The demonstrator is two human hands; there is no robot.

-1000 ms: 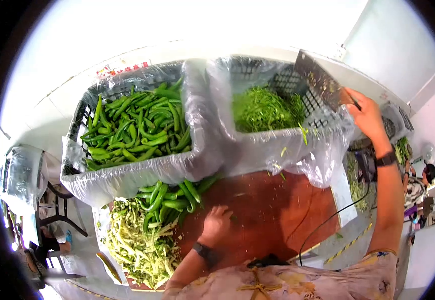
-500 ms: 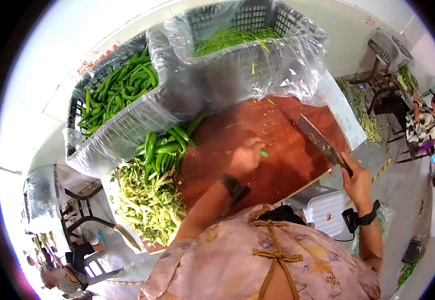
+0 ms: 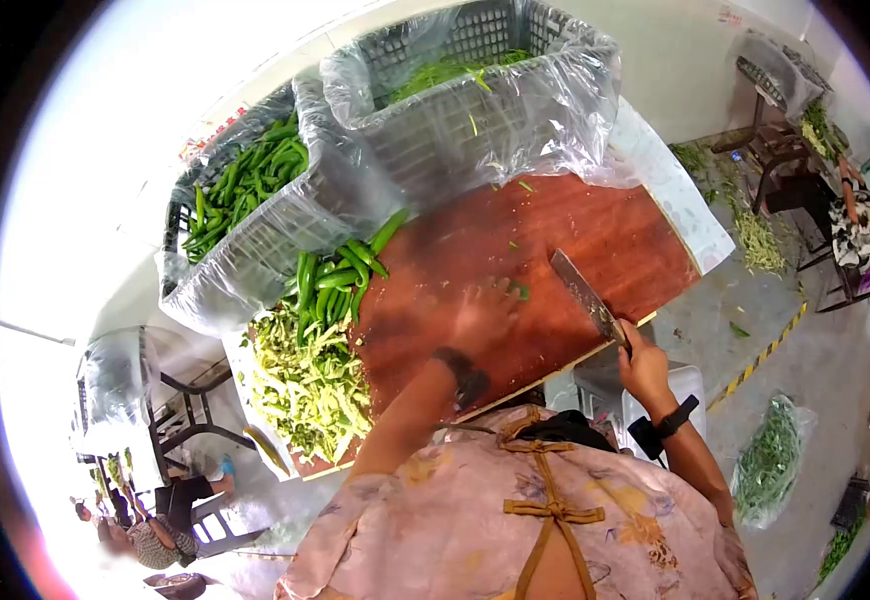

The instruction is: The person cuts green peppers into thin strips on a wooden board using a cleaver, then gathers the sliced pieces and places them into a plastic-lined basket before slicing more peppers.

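Observation:
My right hand is wrapped round the handle of a kitchen knife. Its long blade lies over the right part of the reddish-brown board, pointing away and to the left. Over the middle of the board is my left hand, smeared by motion, with fingertips close to a small piece of green pepper; whether they grip it is not clear. Whole green peppers are heaped at the board's left edge. Just nearer to me lies a pile of pale yellow-green cut pieces.
Behind the board stand two plastic-lined crates, one with green peppers, the other with thin green strips. A bag of greens lies on the floor at right. One person sits far right, another lower left.
The view has shifted slightly. My right hand has moved left with the knife, bringing the blade closer to my left hand. My left hand's fingers look more stretched out, though blurred.

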